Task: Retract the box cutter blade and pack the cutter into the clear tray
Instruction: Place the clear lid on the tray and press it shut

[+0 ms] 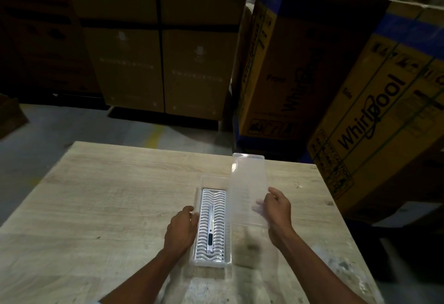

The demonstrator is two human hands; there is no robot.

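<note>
Gripping clear lid (pixel 247 188) with right hand (pixel 276 207), fingertips blurred behind plastic; left hand (pixel 182 225) bracing clear tray (pixel 195 259) edge, lower centre; cutter (pixel 210 230) inside, blade indistinct.

The desk (pixel 108 195) is pale matt wood grain. The tray (pixel 228 251) and lid (pixel 248 183) are clear glossy plastic; the boxes (pixel 312 63) are cardboard.

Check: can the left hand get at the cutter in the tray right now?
Probably yes. The left hand rests at the tray wall, the cutter lies uncovered inside, and the right hand holds the lid off to the side.
</note>
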